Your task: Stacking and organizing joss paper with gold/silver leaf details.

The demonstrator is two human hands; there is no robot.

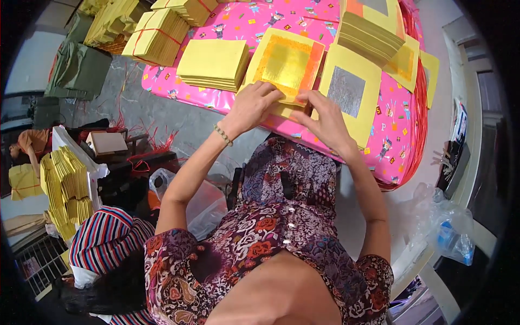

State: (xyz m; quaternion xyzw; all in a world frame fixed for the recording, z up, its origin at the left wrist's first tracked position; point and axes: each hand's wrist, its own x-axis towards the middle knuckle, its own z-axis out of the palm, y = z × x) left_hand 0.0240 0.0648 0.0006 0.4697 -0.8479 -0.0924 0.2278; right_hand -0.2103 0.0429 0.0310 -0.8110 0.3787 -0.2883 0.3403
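Observation:
A yellow sheet of joss paper [284,62] with a gold foil square and an orange strip lies before me on a pile. My left hand [253,107] is closed over its near left corner, the fingertips partly hidden. At the near right corner, my right hand [327,120] has the index finger on the paper and the thumb lower, with the edge between them. Right of it is a yellow sheet with a silver foil square [347,90]. A plain yellow stack [213,60] sits to the left.
A pink patterned cover [389,146] lies under the papers. Red strings [421,130] hang at its right edge. Tied yellow bundles [157,37] stand at the far left. A person in a striped garment [108,238] is at my left, near more yellow stacks [65,184]. A plastic bag [447,230] lies right.

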